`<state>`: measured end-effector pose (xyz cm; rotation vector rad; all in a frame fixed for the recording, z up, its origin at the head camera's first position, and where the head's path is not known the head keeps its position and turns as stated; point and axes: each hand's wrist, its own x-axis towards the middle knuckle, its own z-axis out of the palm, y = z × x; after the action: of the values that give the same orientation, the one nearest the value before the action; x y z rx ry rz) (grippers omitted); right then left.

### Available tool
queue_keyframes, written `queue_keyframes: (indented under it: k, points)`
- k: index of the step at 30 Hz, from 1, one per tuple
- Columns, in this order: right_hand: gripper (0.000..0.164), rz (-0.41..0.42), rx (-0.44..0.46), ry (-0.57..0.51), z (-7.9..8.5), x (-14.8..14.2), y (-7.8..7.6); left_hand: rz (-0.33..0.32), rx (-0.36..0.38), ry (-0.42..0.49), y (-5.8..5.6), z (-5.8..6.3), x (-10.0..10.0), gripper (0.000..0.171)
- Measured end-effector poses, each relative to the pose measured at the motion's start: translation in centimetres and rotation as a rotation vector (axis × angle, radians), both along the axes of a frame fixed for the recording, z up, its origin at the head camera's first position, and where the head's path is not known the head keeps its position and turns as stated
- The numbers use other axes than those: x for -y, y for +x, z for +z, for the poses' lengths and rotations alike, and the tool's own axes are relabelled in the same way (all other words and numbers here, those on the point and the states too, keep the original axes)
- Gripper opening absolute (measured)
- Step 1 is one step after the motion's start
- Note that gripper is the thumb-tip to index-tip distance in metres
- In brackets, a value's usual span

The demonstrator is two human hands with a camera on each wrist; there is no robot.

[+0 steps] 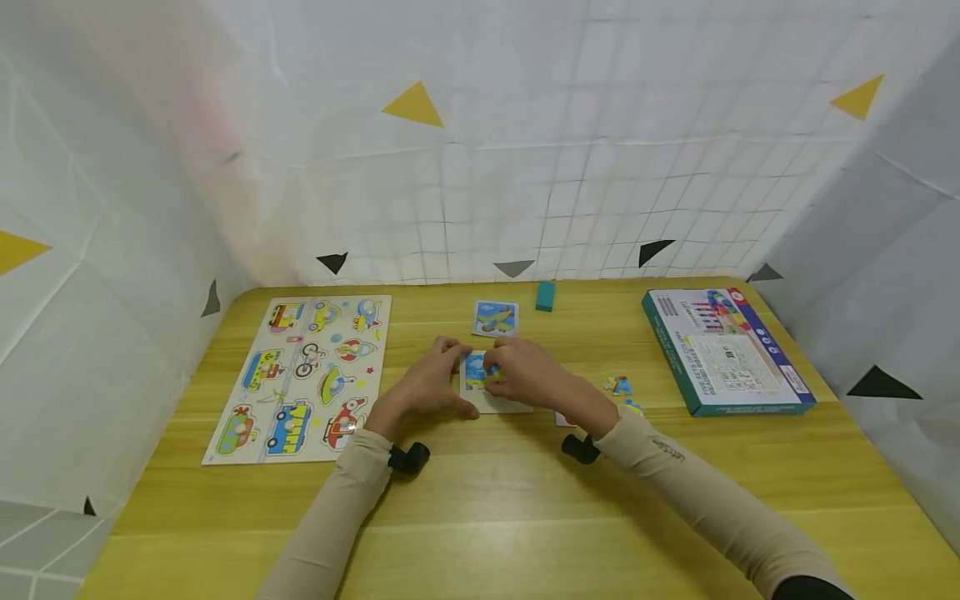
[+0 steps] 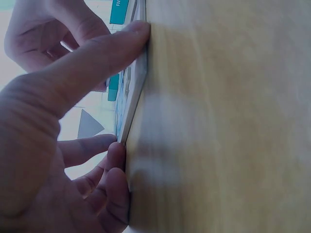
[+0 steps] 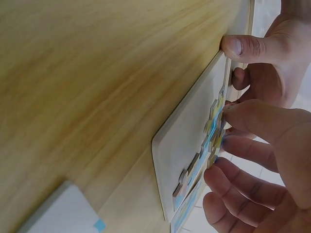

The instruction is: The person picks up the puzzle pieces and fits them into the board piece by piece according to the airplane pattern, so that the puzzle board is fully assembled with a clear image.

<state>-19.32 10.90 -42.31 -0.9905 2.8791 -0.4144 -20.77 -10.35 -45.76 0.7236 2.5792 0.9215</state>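
A small wooden jigsaw board [image 1: 506, 406] lies mid-table, partly filled with blue and yellow pieces. My left hand [image 1: 427, 383] holds its left side, the thumb [image 2: 104, 56] at the near corner and the fingers at the far part of the edge. Over the board, my right hand [image 1: 536, 375] pinches a yellowish puzzle piece [image 1: 494, 374] among those in place; its fingertips partly hide it. The right wrist view shows the assembled pieces [image 3: 197, 167] along the board's far part, beside its bare pale surface [image 3: 182, 121].
Behind the board sits a small plane picture puzzle [image 1: 496, 318], with a teal block [image 1: 545, 296] beside it. Loose pieces [image 1: 621, 386] and a partly hidden card [image 1: 564, 420] lie by the right forearm. A vehicle puzzle board [image 1: 300, 392] is left, a boxed set [image 1: 731, 354] right.
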Motion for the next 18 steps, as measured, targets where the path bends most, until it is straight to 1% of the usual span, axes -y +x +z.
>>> queue_keyframes:
  k: [10,18]
  points:
    - [0.027,-0.006,0.013,0.01,-0.41,0.56,-0.15,-0.012,-0.005,0.007,-0.07,-0.28,-0.01,0.105]
    - [0.025,-0.012,0.019,0.028,-0.7,0.7,-0.53,-0.011,-0.001,-0.002,-0.1,-0.18,0.08,0.105]
